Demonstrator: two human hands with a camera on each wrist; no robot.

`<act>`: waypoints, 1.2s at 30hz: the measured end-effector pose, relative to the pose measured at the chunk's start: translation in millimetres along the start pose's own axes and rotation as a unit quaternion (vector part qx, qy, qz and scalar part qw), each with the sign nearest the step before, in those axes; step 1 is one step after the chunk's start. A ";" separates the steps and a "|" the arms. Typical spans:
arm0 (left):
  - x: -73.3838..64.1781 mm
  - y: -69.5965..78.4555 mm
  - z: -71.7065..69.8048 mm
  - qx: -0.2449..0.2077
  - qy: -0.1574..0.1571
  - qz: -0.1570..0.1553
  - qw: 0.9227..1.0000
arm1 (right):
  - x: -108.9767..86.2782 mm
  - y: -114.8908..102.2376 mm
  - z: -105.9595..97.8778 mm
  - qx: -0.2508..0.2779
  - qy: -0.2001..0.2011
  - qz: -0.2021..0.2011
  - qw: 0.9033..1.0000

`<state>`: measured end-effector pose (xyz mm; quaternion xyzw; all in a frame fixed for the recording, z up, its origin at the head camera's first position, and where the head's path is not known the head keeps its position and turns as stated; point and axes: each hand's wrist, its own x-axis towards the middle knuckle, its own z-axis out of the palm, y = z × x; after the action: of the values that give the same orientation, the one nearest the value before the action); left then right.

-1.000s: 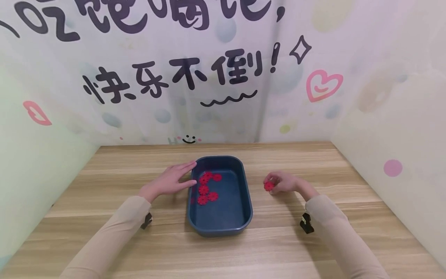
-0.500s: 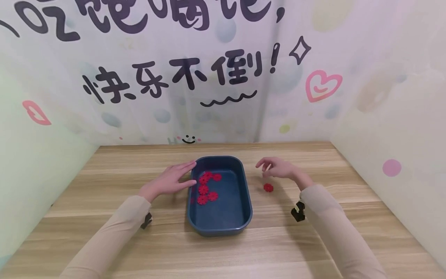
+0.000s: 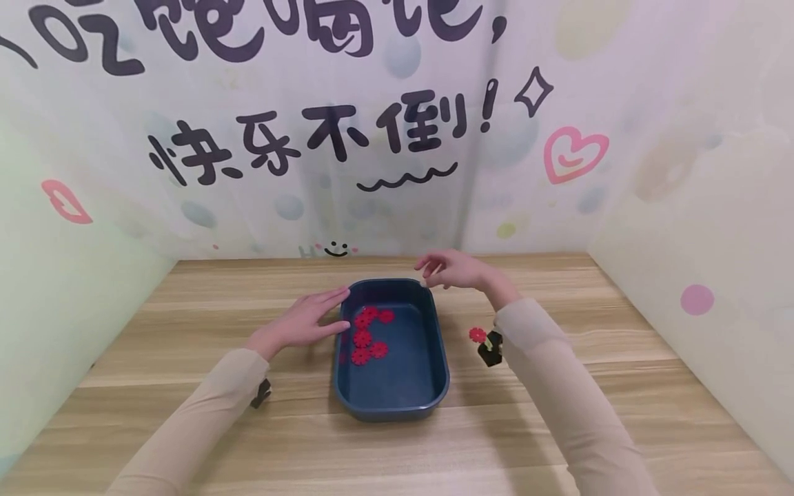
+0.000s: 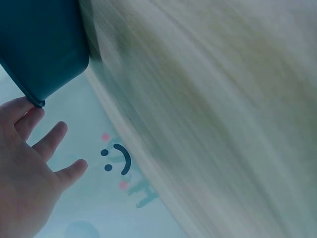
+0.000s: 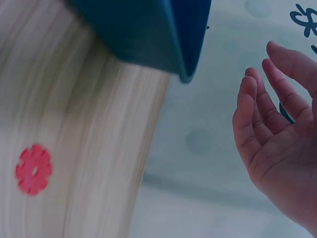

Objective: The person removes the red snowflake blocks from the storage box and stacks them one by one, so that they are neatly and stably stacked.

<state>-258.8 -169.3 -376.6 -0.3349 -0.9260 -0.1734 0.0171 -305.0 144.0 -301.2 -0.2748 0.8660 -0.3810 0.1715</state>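
Observation:
A deep blue rectangular tray (image 3: 397,406) stands mid-table, with several red notched discs (image 3: 362,337) lying along its left side. My left hand (image 3: 304,320) rests on the tray's left rim, fingers extended; in the left wrist view its fingertips (image 4: 34,116) touch the rim corner. Above the tray's far right corner hovers my right hand (image 3: 455,270), fingers loosely bent and holding nothing. One more red notched disc (image 3: 477,335), with a small hole in its middle, lies on the table right of the tray, beside the right wrist camera.
The wooden table (image 3: 248,441) meets a white printed backdrop (image 3: 372,207) at its far edge, and side walls close it in left and right. A black wrist camera (image 3: 491,350) hangs under the right forearm, and another black wrist camera (image 3: 262,394) under the left.
My right hand has let go of the red notched disc, leaving it on the table, then moved up and left to the tray's far right corner. My left hand has stayed in place.

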 end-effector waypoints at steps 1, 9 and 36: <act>0.0 -0.1 0.3 0.000 0.000 0.000 1.000 | 3.3 -4.4 1.6 0.007 -0.002 -0.001 1.000; 0.4 -0.7 0.3 -0.001 0.006 0.008 1.000 | 28.9 -30.8 21.4 0.007 0.012 0.013 1.000; -0.4 -4.3 -3.2 -0.020 -0.017 0.007 1.000 | 63.5 -8.5 85.0 0.001 -0.029 0.093 0.995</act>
<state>-261.4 -173.7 -375.0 -0.3443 -0.9201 -0.1866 -0.0038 -309.1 52.6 -355.7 -0.2034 0.8823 -0.3559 0.2314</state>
